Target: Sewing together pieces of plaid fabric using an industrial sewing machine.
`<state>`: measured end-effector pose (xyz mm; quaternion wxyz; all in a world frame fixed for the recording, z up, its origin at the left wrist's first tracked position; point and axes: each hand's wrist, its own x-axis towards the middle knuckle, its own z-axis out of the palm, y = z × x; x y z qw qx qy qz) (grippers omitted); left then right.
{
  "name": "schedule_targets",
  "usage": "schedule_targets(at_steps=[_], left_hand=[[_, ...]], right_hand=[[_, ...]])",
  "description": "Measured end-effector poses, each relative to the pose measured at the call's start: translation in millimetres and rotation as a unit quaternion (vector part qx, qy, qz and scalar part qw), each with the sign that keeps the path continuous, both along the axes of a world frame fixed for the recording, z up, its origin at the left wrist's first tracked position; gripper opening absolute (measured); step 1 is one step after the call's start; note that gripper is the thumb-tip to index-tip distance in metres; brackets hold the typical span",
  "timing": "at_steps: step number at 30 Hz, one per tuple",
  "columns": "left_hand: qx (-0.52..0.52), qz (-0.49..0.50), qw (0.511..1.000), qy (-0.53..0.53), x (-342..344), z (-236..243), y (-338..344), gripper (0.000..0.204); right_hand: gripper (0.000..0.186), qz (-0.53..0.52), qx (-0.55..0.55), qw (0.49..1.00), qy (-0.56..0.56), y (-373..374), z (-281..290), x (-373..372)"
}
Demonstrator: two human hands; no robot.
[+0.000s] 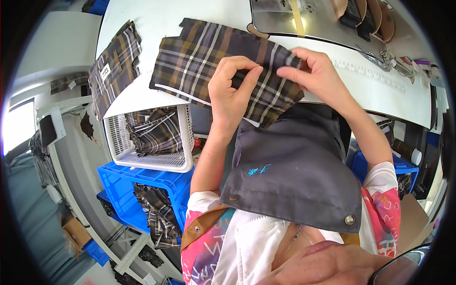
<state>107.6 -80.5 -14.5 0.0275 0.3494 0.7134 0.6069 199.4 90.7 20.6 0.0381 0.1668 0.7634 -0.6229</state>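
Note:
A brown plaid fabric piece (204, 59) with white and tan stripes lies over the front edge of a white sewing table (156, 19). My left hand (232, 88) pinches the cloth near its right end, fingers curled around a fold. My right hand (313, 71) grips the same cloth's right corner between thumb and fingers, close beside the left hand. Both forearms rise from the lower edge, over a grey apron (294, 166).
A second plaid piece (114, 66) hangs off the table's left corner. Below it, a white basket (185, 142) and a blue crate (161, 180) hold more plaid pieces. A sewing machine base (304, 19), a ruler strip (370, 71) and small tools (389, 59) sit at the back right.

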Motion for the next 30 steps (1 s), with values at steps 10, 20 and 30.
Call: schedule_targets(at_steps=[10,20,30], left_hand=[[0.046,-0.053,0.997,0.018,4.5,4.3,21.5,0.013],[-0.046,-0.060,0.994,-0.084,11.6,13.1,34.1,0.027],[-0.037,-0.141,0.985,-0.096,-0.2,18.1,36.3,0.018]], right_hand=[[0.022,0.030,-0.011,0.998,0.058,19.6,-15.3,-2.1],[0.027,-0.043,-0.133,0.980,0.141,16.9,-23.3,1.9],[0.031,-0.050,-0.144,0.974,0.166,20.2,-25.8,3.6]])
